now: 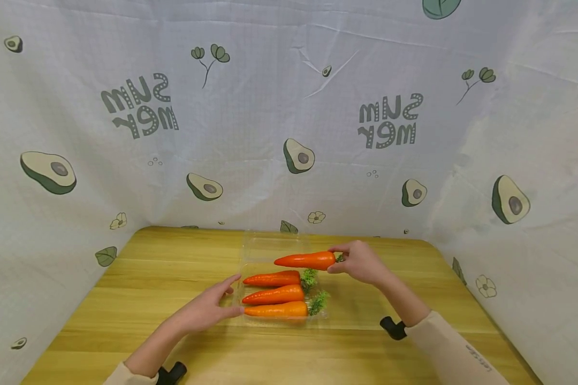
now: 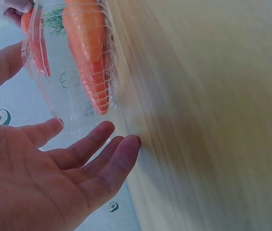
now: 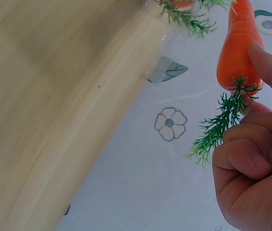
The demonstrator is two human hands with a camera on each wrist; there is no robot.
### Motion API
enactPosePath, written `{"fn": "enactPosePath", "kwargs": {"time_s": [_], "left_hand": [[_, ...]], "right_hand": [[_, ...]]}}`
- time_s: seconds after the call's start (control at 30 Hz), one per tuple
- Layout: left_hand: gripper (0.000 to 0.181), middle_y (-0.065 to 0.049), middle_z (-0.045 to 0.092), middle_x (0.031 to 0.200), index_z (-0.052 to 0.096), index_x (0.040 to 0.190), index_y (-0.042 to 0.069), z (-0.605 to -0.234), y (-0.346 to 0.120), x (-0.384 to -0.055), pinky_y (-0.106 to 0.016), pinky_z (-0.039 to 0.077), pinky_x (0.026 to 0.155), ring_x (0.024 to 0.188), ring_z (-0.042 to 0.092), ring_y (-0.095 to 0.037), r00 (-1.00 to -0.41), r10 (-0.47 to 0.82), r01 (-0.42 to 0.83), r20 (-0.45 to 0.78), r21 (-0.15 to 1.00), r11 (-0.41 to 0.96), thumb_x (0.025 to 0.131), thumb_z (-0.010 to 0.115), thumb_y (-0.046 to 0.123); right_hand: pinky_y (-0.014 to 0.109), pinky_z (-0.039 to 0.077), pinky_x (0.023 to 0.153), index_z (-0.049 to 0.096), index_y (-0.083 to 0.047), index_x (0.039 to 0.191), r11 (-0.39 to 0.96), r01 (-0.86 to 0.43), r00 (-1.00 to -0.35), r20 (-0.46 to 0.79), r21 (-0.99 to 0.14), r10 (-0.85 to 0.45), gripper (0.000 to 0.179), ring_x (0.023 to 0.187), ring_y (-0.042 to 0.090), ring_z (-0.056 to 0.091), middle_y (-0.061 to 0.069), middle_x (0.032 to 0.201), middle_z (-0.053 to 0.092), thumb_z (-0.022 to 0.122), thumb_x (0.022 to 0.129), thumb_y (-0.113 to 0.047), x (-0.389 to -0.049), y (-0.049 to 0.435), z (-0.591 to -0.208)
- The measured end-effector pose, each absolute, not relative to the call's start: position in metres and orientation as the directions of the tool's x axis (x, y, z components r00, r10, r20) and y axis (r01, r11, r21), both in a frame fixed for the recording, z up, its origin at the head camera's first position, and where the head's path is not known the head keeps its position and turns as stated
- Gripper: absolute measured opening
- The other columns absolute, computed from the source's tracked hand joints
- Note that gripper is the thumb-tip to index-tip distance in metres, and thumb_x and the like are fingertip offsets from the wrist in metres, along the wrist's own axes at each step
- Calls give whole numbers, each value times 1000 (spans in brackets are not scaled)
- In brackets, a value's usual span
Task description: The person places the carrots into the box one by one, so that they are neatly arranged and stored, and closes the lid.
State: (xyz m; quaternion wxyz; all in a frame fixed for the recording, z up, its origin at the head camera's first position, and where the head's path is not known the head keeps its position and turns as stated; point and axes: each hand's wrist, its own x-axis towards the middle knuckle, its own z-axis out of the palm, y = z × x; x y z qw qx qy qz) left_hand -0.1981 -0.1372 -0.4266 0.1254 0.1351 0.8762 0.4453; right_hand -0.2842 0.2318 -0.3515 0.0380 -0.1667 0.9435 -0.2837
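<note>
My right hand [image 1: 361, 262] pinches an orange-red carrot [image 1: 308, 261] by its leafy end, with thumb and forefinger on the thick end. The carrot lies level above the far side of a clear plastic box [image 2: 66, 96], its tip pointing left. Three more carrots are in the box side by side: a red-orange carrot [image 1: 272, 278], an orange carrot [image 1: 275, 294] and a lighter orange carrot [image 1: 276, 310], green tops to the right. At the box's left end, my left hand [image 1: 207, 307] has its fingers spread, thumb and forefinger touching the rim.
The box's clear hinged lid [image 1: 272, 243] stands open at the back. Beneath everything is a wooden table [image 1: 149, 283]. A white curtain [image 1: 250, 117] printed with avocados surrounds its back and sides.
</note>
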Motion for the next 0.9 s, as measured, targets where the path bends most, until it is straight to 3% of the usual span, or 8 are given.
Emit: {"fn": "enactPosePath", "kwargs": {"time_s": [0.9], "left_hand": [[85, -23, 47, 149, 27, 161, 15, -428, -137, -199, -64, 41, 104, 135, 47, -42, -933, 347, 128, -96, 812, 570, 94, 70, 43]], "right_hand": [[26, 30, 51, 73, -12, 124, 801, -380, -909, 27, -462, -416, 50, 49, 11, 34, -5, 55, 39, 88, 78, -25, -278, 183, -352]]}}
